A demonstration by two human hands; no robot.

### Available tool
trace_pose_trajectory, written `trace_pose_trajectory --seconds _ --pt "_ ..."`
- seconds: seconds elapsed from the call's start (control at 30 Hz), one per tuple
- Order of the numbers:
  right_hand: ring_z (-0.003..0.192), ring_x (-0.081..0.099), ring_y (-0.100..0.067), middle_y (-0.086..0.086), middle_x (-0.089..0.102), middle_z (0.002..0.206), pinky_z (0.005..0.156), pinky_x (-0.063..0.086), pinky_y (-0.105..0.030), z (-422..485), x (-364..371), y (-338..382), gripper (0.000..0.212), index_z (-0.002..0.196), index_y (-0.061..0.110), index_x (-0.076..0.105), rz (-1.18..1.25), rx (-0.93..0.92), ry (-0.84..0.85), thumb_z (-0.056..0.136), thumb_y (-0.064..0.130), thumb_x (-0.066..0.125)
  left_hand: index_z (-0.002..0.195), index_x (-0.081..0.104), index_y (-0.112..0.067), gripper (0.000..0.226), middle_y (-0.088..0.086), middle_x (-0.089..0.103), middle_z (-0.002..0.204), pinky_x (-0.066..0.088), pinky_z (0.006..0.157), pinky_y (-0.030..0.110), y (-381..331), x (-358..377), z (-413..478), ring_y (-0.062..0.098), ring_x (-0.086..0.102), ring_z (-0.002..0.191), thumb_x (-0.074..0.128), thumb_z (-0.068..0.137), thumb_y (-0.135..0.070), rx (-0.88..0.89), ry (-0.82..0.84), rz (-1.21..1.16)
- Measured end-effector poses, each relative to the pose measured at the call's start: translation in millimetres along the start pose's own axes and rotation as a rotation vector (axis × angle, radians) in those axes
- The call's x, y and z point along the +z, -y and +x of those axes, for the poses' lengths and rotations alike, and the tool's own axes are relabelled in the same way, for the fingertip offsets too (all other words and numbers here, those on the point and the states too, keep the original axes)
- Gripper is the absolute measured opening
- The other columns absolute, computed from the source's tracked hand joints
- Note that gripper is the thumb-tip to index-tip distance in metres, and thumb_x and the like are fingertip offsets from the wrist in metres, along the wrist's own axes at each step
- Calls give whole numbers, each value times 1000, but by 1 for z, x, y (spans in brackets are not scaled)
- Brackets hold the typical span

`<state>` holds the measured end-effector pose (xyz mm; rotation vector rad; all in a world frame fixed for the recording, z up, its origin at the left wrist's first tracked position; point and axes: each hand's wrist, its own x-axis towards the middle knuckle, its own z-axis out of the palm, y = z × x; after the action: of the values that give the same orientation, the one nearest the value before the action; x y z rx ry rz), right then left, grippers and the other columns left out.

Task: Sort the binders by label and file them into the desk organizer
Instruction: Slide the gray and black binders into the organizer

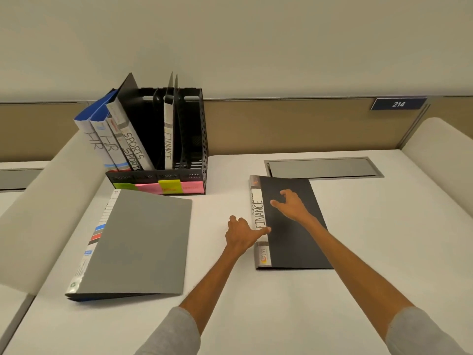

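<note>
A black binder with FINANCE on its spine lies flat on the white desk, right of centre. My right hand rests on its cover with the fingertips spread. My left hand sits at the binder's left edge, thumb laid over the spine and fingers curled beside it. A grey binder lies flat on the left, with a blue one showing under its front edge. The black mesh organizer at the back holds two blue HR binders, two SPORTS binders and one upright FINANCE binder.
Coloured sticky notes line the organizer's front. A metal cable hatch is set into the desk behind the black binder. Padded white dividers flank the desk on both sides. A partition wall carries a plate numbered 214.
</note>
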<state>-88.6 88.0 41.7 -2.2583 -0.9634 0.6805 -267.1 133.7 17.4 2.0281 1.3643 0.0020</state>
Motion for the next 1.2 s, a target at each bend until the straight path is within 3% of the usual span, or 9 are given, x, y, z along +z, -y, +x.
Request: trace_pose_trajectory --seconds 0.1,0.3,0.47,0.6,0.73,0.8,0.87,1.1,1.2 --pt "131 45 -32 -13 38 148 106 42 -48 6 -1 -32 72 141 15 39 -53 63 21 84 49 68 132 47 -10 92 14 29 151 41 105 46 -8 16 0 32 33 137 64 69 -75 -28 45 22" --pt "137 38 -28 -5 36 149 112 29 -58 -1 -3 -79 85 141 24 39 -245 72 76 73 67 68 121 53 -11 70 8 37 137 38 101 40 -22 44 -2 25 35 127 67 75 -62 -42 -53 87" --pt "146 21 -25 -3 22 159 115 18 -53 -16 14 -100 82 148 28 29 -420 -68 68 82 70 54 118 53 -6 67 8 40 135 45 95 38 -31 56 -9 25 35 125 78 71 -47 -102 -158 -42" --pt "147 17 -25 -3 21 159 115 16 -53 -17 14 -105 82 150 29 26 -448 -104 58 83 72 49 113 55 -6 69 5 44 124 48 87 35 -31 61 -9 24 39 117 85 60 -38 -170 -199 -189" --pt "147 18 -26 -4 20 160 116 16 -54 -17 11 -105 83 150 29 25 -443 -117 70 84 73 48 108 56 -11 74 3 62 109 55 80 33 -30 61 -10 24 60 99 88 47 -39 -204 -221 -374" --pt "147 18 -26 -4 20 159 116 16 -53 -20 11 -108 81 150 30 25 -424 -126 64 84 72 48 118 46 -10 77 5 62 112 52 78 30 -39 57 -22 25 62 99 90 57 -24 -198 -221 -460" --pt "147 19 -25 -3 21 160 117 16 -52 -23 9 -112 79 150 30 26 -384 -131 63 85 69 49 125 42 -13 80 6 62 117 54 80 32 -44 56 -33 25 62 100 90 61 -23 -165 -241 -499" --pt "132 43 -28 -7 37 147 111 35 -52 -13 -17 -94 69 137 28 43 -36 -49 97 81 62 63 129 50 -22 72 2 62 125 58 86 38 -61 54 -57 26 63 107 86 68 -30 9 -391 -594" --pt "128 47 -28 -9 40 146 106 42 -43 -3 -37 -64 70 140 22 41 163 -79 102 84 56 65 132 53 -21 70 1 63 127 57 85 38 -75 39 -63 22 65 106 85 70 -25 98 -449 -639"
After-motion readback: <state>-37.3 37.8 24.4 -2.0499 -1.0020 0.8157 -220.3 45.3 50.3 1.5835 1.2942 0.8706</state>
